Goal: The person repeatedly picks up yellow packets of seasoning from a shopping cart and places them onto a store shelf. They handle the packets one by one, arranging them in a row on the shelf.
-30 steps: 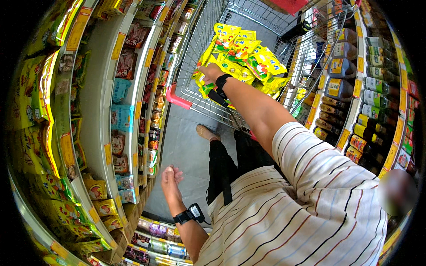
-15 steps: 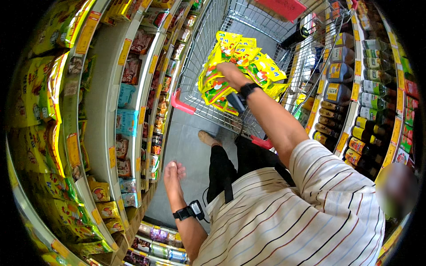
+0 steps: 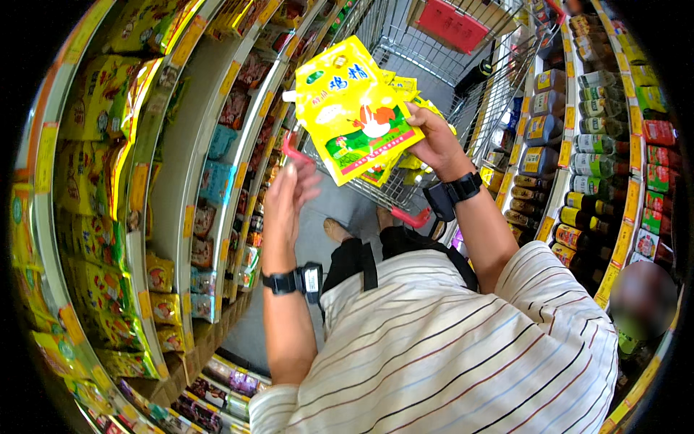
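Observation:
My right hand (image 3: 439, 145) grips a yellow seasoning pouch (image 3: 358, 108) by its right edge, thumb on the front. The pouch is held up with its printed face showing, above the near end of a wire shopping cart (image 3: 423, 56). A white spout sticks out at its left side. Behind it, more yellow pouches (image 3: 406, 88) lie in the cart, partly hidden. My left hand (image 3: 285, 199) is raised just short of the pouch's lower left edge. It holds nothing, and its loosely spread fingers are blurred.
On the left, shelves carry large yellow bags (image 3: 94, 177) and blue packets (image 3: 217, 182). Bottles (image 3: 600, 145) and dark jugs (image 3: 543, 129) line the right-hand shelves. The cart has red corner pieces (image 3: 410, 217) and a red panel (image 3: 454, 26). Grey floor (image 3: 249, 329) shows beside my legs.
My right hand has come up from the pile in the cart, bringing one pouch toward me. The left hand has risen from beside my legs toward the pouch.

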The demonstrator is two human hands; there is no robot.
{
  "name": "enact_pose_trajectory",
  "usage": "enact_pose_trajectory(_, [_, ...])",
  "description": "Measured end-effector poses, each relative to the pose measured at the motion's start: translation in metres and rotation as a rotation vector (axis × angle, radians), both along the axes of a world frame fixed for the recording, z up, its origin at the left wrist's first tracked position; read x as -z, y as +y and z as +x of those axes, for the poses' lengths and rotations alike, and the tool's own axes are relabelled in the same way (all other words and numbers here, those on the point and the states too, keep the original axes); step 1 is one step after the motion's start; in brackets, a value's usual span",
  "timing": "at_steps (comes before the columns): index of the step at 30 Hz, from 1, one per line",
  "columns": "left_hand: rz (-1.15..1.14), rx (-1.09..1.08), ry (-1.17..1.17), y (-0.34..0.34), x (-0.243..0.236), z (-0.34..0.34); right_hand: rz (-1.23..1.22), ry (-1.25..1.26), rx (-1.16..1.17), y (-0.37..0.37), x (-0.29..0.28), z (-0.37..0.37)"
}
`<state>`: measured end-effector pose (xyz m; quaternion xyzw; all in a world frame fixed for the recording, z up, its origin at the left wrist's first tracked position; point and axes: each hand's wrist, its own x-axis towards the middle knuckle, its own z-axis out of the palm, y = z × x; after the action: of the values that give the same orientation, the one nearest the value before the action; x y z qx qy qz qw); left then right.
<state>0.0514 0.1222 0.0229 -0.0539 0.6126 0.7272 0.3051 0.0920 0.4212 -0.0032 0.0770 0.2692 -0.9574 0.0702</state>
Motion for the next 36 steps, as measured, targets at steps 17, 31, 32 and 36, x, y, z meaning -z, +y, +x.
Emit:
enact_pose_trajectory(17, [0.32,-0.327,0.124,-0.006,-0.037,0.048,0.053,0.061,-0.303,-0.072,-0.023,0.008])
enact_pose_trajectory(31, [0.306,-0.411,0.138,-0.032,-0.036,0.069,0.208,0.13,-0.376,-0.096,-0.028,0.009])
enact_pose_trajectory(32, [0.312,-0.413,0.133,-0.033,-0.035,0.07,0.297,0.167,-0.355,-0.095,-0.024,0.01])
enact_pose_trajectory(36, [0.327,-0.434,0.099,-0.035,-0.034,0.074,0.325,0.128,-0.396,-0.098,-0.034,0.015])
